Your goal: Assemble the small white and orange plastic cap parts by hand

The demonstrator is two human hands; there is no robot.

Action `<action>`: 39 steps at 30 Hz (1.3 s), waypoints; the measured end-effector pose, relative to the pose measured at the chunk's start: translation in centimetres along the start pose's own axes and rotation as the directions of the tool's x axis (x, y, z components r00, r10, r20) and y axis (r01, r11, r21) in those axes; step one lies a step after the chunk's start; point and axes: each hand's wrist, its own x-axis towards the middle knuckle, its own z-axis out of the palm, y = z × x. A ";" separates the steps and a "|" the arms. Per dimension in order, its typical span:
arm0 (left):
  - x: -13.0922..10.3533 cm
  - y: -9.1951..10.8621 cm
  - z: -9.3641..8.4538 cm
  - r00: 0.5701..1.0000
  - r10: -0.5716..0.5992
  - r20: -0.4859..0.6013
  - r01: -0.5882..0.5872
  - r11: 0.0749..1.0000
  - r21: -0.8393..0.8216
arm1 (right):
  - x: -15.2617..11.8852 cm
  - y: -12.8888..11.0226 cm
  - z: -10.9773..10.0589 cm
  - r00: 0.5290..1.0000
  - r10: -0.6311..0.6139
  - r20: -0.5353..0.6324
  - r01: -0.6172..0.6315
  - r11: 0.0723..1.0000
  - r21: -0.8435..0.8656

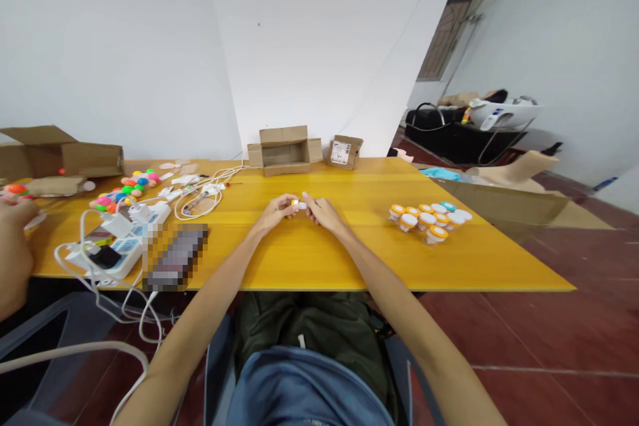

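Over the middle of the table (299, 259), my left hand (276, 212) and my right hand (323, 210) meet at one small clear jar with an orange-and-white lid (298, 205). The jar lies sideways, its lid end toward my left fingers and its clear end toward my right. Fingers of both hands are closed around it and cover part of it. To the right stands a cluster of several similar jars (426, 218), most with orange-rimmed white lids, one with a teal lid (447, 207).
An open cardboard box (285, 153) and a smaller labelled box (344, 152) stand against the wall. On the left are a power strip (124, 246), white cables (200, 203), a blurred phone (177, 258), colourful balls (124, 193) and another person's hand (17, 219).
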 end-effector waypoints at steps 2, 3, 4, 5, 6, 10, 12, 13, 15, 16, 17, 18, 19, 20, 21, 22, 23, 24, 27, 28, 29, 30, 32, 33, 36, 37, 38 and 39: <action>0.0 -0.1 0.0 1.000 0.023 -0.005 -0.023 1.000 -0.003 | 0.0 -0.1 0.0 1.000 0.026 -0.010 -0.026 0.999 0.030; 0.0 -0.2 0.0 0.999 0.033 -0.007 -0.033 0.999 -0.006 | 0.0 -0.2 0.0 0.999 0.031 -0.012 -0.031 0.999 0.044; 0.0 -0.2 0.1 0.999 0.042 -0.010 -0.042 0.999 -0.009 | 0.0 -0.3 0.0 0.999 0.034 -0.011 -0.033 0.998 0.056; 0.1 -0.3 0.1 0.999 0.048 -0.014 -0.048 0.999 -0.011 | -0.1 -0.4 0.0 0.999 0.037 -0.011 -0.036 0.997 0.065; 0.1 -0.3 0.1 0.998 0.051 -0.020 -0.051 0.999 -0.010 | -0.1 -0.4 0.0 0.999 0.044 -0.011 -0.044 0.997 0.069; 0.3 -0.6 0.0 0.997 0.053 -0.048 -0.052 0.998 0.018 | -0.1 -0.6 0.0 0.996 0.093 -0.015 -0.092 0.994 0.061; 0.4 -0.7 -0.1 0.997 0.049 -0.051 -0.048 0.998 0.033 | 0.0 -0.5 0.0 0.995 0.097 -0.006 -0.096 0.993 0.067; 0.4 -0.7 -0.1 0.998 0.048 -0.051 -0.046 0.998 0.040 | 0.0 -0.4 0.0 0.996 0.091 0.000 -0.090 0.993 0.073; 0.4 -0.8 -0.1 0.997 0.048 -0.053 -0.045 0.998 0.050 | 0.2 -0.1 0.0 0.998 0.065 0.014 -0.066 0.994 0.089; 0.4 -0.8 -0.1 0.997 0.048 -0.056 -0.045 0.998 0.053 | 0.3 0.0 0.0 0.999 0.045 0.020 -0.047 0.994 0.096; 0.4 -0.7 -0.1 0.997 0.046 -0.058 -0.043 0.998 0.053 | 0.4 0.1 0.0 0.999 0.023 0.025 -0.025 0.994 0.103; 0.4 -0.7 -0.1 0.997 0.042 -0.059 -0.039 0.998 0.052 | 0.4 0.2 0.0 1.000 -0.001 0.030 -0.002 0.994 0.111; 0.4 -0.7 -0.1 0.998 0.034 -0.057 -0.031 0.998 0.049 | 0.4 0.2 0.1 0.999 -0.028 0.036 0.023 0.992 0.121; 0.4 -0.6 0.0 0.998 0.025 -0.053 -0.023 0.999 0.044 | 0.4 0.2 0.1 0.997 -0.056 0.045 0.049 0.990 0.132; 0.4 -0.6 0.0 0.999 0.017 -0.047 -0.016 0.999 0.038 | 0.4 0.2 0.1 0.995 -0.085 0.058 0.076 0.986 0.147; 0.3 -0.6 0.1 0.999 0.011 -0.042 -0.010 1.000 0.030 | 0.4 0.2 0.2 0.991 -0.113 0.073 0.099 0.981 0.164; 0.3 -0.6 0.1 0.999 0.007 -0.039 -0.006 1.000 0.021 | 0.4 0.1 0.2 0.987 -0.135 0.086 0.118 0.976 0.181; 0.3 -0.6 0.2 0.999 0.004 -0.039 -0.003 1.000 0.012 | 0.3 0.1 0.3 0.984 -0.151 0.094 0.130 0.972 0.196; 0.4 -0.7 0.2 0.999 0.006 -0.049 -0.005 1.000 0.012 | 0.3 0.2 0.4 0.984 -0.153 0.094 0.128 0.965 0.229; 0.4 -0.7 0.2 0.998 0.011 -0.057 -0.010 1.000 0.020 | 0.2 0.2 0.4 0.985 -0.146 0.091 0.121 0.965 0.233; 0.5 -0.8 0.2 0.998 0.017 -0.064 -0.015 0.999 0.028 | 0.2 0.2 0.3 0.986 -0.138 0.088 0.114 0.965 0.235; 0.6 -0.9 0.2 0.997 0.021 -0.070 -0.019 0.999 0.034 | 0.2 0.2 0.3 0.988 -0.129 0.087 0.106 0.966 0.234; 0.7 -1.1 0.1 0.997 0.015 -0.079 -0.013 1.000 0.027 | 0.2 0.1 0.2 0.991 -0.107 0.078 0.086 0.969 0.231; 0.7 -1.1 0.1 0.997 0.006 -0.081 -0.005 1.000 0.015 | 0.2 0.0 0.2 0.993 -0.094 0.070 0.076 0.970 0.232; 0.8 -1.3 0.1 0.995 -0.024 -0.094 0.022 0.999 -0.023 | 0.1 -0.2 0.2 0.997 -0.066 0.048 0.053 0.969 0.240; 0.8 -1.3 0.1 0.995 -0.032 -0.097 0.029 0.999 -0.031 | 0.1 -0.2 0.2 0.997 -0.064 0.045 0.051 0.969 0.242; 0.8 -1.3 0.1 0.994 -0.039 -0.099 0.036 0.999 -0.034 | 0.0 -0.3 0.2 0.997 -0.065 0.045 0.052 0.969 0.241; 0.8 -1.3 0.1 0.994 -0.044 -0.100 0.041 0.999 -0.034 | 0.1 -0.2 0.2 0.997 -0.068 0.046 0.055 0.969 0.239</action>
